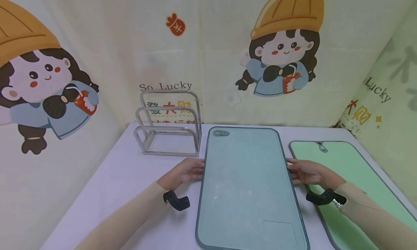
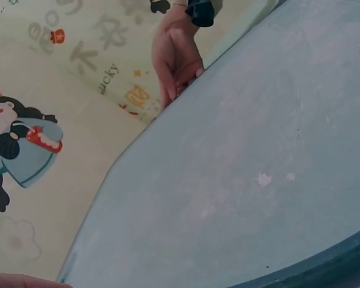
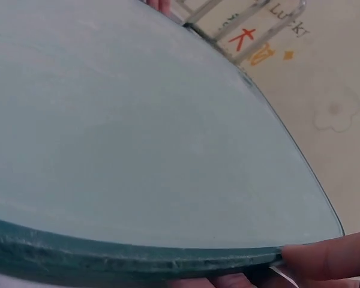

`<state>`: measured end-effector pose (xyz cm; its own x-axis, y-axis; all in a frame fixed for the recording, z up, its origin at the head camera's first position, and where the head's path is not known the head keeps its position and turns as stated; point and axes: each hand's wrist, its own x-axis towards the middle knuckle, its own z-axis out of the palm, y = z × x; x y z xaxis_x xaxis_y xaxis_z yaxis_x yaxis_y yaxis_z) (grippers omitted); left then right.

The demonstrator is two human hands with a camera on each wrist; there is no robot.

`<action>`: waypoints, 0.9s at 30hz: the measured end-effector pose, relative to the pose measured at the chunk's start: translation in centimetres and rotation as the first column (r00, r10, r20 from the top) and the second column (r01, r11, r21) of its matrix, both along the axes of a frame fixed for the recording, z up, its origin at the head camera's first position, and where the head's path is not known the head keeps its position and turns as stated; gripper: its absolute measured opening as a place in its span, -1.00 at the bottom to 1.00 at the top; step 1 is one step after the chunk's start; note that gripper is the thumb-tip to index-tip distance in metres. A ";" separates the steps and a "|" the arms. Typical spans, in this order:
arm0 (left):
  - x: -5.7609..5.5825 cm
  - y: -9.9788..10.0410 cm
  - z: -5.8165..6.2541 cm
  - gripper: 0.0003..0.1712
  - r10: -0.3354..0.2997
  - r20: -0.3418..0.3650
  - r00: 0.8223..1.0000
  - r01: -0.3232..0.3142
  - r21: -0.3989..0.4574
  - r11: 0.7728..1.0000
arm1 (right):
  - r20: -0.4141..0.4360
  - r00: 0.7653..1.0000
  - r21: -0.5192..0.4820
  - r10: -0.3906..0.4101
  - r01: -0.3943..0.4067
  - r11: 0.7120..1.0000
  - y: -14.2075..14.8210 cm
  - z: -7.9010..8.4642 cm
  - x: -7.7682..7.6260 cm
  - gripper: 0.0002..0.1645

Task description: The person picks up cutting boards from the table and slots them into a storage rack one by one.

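Note:
A pale blue cutting board with a dark rim stands between both hands, a small camera-like mark in its top left corner. My left hand holds its left edge, fingertips partly hidden behind the rim. Opposite, my right hand grips the right edge. The right wrist view shows the thumb on the thick teal rim and fingers beneath it. Only a sliver of the left hand appears in the left wrist view, at the lower corner.
A silver metal rack with several upright loops stands at the back left of the white table. A green cutting board lies to the right, partly behind the right forearm. Cartoon-printed cloth hangs behind.

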<state>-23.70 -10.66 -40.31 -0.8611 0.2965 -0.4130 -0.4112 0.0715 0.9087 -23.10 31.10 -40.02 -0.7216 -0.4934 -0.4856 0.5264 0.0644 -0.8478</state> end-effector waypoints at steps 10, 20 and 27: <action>-0.6 0.0 -0.6 -0.41 0.057 0.033 0.998 -0.060 0.075 0.995 | -0.028 0.999 -0.105 0.029 -0.032 0.994 0.9 1.1 -0.2 -0.66; -0.9 -0.1 0.5 -0.27 0.028 0.052 0.998 -0.033 0.111 0.993 | -0.090 0.993 -0.062 -0.078 0.072 0.995 0.9 2.3 -0.2 0.00; -0.9 0.1 1.6 -0.26 0.035 -0.040 0.999 -0.033 0.057 0.998 | -0.204 0.970 -0.078 -0.134 0.120 0.990 0.9 4.0 -0.2 -0.64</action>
